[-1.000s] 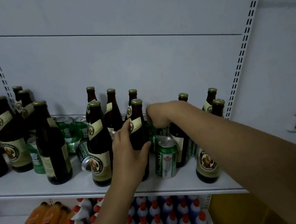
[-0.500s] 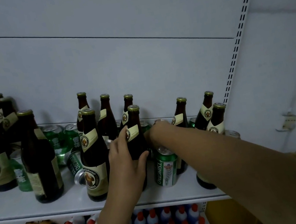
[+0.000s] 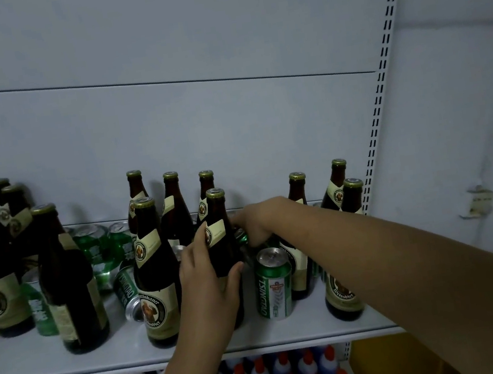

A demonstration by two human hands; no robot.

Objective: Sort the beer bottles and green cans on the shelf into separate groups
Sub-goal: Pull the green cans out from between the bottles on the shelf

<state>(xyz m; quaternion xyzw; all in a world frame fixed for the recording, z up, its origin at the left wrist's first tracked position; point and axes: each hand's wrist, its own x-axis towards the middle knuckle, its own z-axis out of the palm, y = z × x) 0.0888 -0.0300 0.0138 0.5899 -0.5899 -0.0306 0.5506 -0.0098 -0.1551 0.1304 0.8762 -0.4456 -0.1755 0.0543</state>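
Left hand (image 3: pixel 207 276) grasps an upright bottle (image 3: pixel 223 248) near the front edge of the shelf (image 3: pixel 199 350), thumb on one side and fingers on the other; its long axis is vertical, cap up. Just right of the thumb stands a front can (image 3: pixel 274 283), top up. Behind the bottle, right hand (image 3: pixel 257 223) curls its fingers over a rear can (image 3: pixel 241 238), apparently tilted. Left of the left fingers a fallen can (image 3: pixel 128 295) lies on its side, one end toward the viewer. Judged progress: early, since bottles and cans stand mixed, groups not yet formed
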